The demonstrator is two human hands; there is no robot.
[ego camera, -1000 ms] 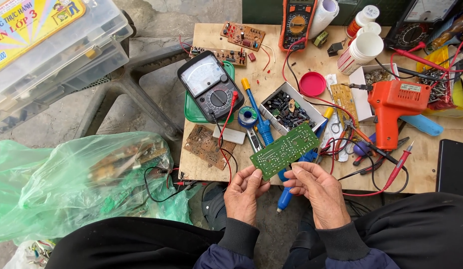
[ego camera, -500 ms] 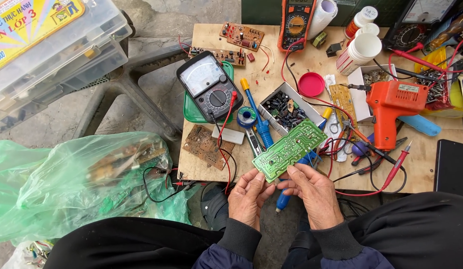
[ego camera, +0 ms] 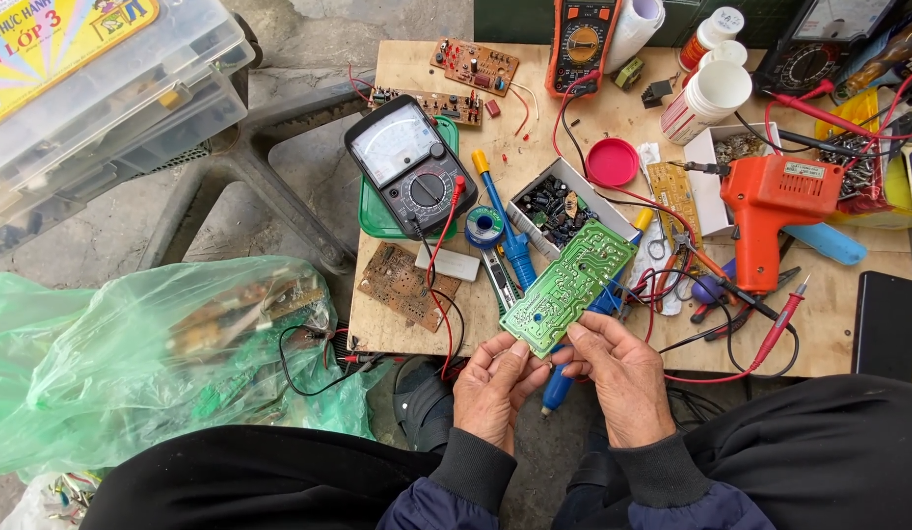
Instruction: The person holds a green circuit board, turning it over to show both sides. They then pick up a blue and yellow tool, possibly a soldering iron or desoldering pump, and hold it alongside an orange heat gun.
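Both hands, left hand (ego camera: 493,381) and right hand (ego camera: 618,368), pinch the green circuit board (ego camera: 571,285) by its near end, fingers closed on it (solder side up), apparently mid-inspection above the cluttered surface (ego camera: 407,334), calling next for a steady tilt.

Soft, even daylight all over, pretty bright, with only faint fuzzy shadows hugging the stuff on the wooden tabletop (ego camera: 407,74) and no hard sun patches anywhere. The green plastic bag (ego camera: 103,373) at 8 o'clock throws some whitish sheen off its wrinkles, and the clear plastic bins (ego camera: 112,108) at 10 o'clock have mild glare too. Focus is crisp in the middle, with slight wide-angle bending toward the corners.
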